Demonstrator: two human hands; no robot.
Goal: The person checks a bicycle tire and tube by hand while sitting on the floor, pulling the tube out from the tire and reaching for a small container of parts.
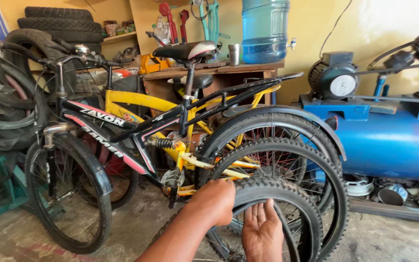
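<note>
The left hand (214,201) is clenching its fingers over the top of the knobby tyre (277,191); the right hand (262,233) is lying released inside it, palm up. Judging by this, the tyre is being worked around; next calls for a firm two-handed hold.

Obstacles: black bicycle (122,131) and yellow bicycle (170,111) parked directly behind the knobby tyre (287,194); blue compressor tank (389,140) right; stacked tyres (6,102) left. Free room: bare concrete floor (136,218) in the foreground, between the wheels.

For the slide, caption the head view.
Left hand grips a knobby tyre, right hand open inside it, beside a black bicycle.
</note>
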